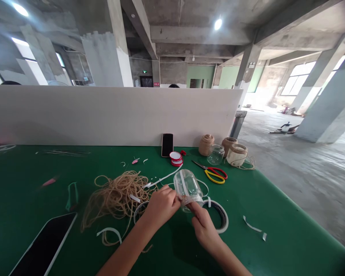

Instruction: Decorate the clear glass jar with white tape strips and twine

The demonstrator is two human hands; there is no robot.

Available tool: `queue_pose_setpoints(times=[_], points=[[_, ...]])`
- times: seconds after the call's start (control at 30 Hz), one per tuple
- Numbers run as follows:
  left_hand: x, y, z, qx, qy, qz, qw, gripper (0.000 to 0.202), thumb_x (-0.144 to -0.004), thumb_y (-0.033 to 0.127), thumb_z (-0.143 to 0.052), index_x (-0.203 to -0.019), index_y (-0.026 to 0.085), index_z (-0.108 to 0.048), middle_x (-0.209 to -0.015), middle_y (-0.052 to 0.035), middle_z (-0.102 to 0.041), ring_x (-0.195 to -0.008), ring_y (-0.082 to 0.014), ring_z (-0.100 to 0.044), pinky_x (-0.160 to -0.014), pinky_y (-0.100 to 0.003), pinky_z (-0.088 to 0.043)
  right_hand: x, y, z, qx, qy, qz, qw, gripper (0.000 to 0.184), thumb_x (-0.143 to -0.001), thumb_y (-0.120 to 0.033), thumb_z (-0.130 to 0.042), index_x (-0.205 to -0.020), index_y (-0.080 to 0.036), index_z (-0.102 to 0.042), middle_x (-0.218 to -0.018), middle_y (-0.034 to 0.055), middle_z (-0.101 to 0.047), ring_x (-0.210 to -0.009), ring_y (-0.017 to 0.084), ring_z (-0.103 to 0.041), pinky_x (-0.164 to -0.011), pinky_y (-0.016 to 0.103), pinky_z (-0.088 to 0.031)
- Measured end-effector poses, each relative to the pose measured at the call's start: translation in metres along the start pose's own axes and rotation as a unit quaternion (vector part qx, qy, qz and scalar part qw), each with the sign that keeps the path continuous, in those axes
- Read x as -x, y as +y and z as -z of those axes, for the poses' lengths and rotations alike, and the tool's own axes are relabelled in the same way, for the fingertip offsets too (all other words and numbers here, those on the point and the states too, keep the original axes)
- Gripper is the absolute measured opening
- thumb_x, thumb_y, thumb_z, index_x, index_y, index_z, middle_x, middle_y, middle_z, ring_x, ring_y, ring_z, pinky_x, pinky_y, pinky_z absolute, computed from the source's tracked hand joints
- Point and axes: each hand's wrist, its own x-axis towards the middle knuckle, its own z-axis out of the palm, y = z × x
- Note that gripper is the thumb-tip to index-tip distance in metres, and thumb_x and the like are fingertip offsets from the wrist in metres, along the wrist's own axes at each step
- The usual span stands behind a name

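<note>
A clear glass jar (189, 187) with a white tape strip on its side is held tilted above the green table (276, 245). My left hand (161, 205) grips its near left side, fingers closed, pinching at the white strip. My right hand (202, 226) holds the jar's bottom edge from below, fingers closed. A tangle of tan twine (117, 195) lies just left of my hands. A ring of white tape (220, 216) lies on the table beneath the jar.
Red and yellow scissors (214, 174), a red tape roll (176, 157), an upright phone (167, 145), an empty jar (215, 154) and twine-wrapped jars (236, 154) stand near the white partition (109, 115). A tablet (44, 245) lies at front left. Tape scraps (254, 228) are scattered about.
</note>
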Motion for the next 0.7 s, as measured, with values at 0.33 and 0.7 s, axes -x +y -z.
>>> queue_pose_setpoints(times=[0.33, 0.7], points=[[0.003, -0.003, 0.01, 0.097, 0.004, -0.057, 0.994, 0.016, -0.084, 0.014, -0.038, -0.077, 0.017, -0.052, -0.078, -0.0042, -0.055, -0.078, -0.018, -0.049, -0.066, -0.028, -0.042, -0.001, 0.013, 0.002, -0.077, 0.013, -0.001, 0.997, 0.061, -0.07, 0.001, -0.033, -0.125, -0.02, -0.049, -0.122, 0.0067, -0.057, -0.113, 0.019, -0.052, -0.098, 0.035, -0.04], [0.001, -0.006, 0.01, 0.082, 0.014, -0.055, 0.995, 0.023, -0.088, 0.013, -0.034, -0.072, 0.018, -0.05, -0.071, -0.0017, -0.054, -0.074, -0.0151, -0.049, -0.062, -0.024, -0.037, -0.007, 0.005, 0.003, -0.198, 0.014, -0.033, 0.979, 0.06, -0.068, -0.006, -0.036, -0.123, -0.024, -0.051, -0.124, 0.0049, -0.056, -0.117, 0.02, -0.05, -0.103, 0.042, -0.033]])
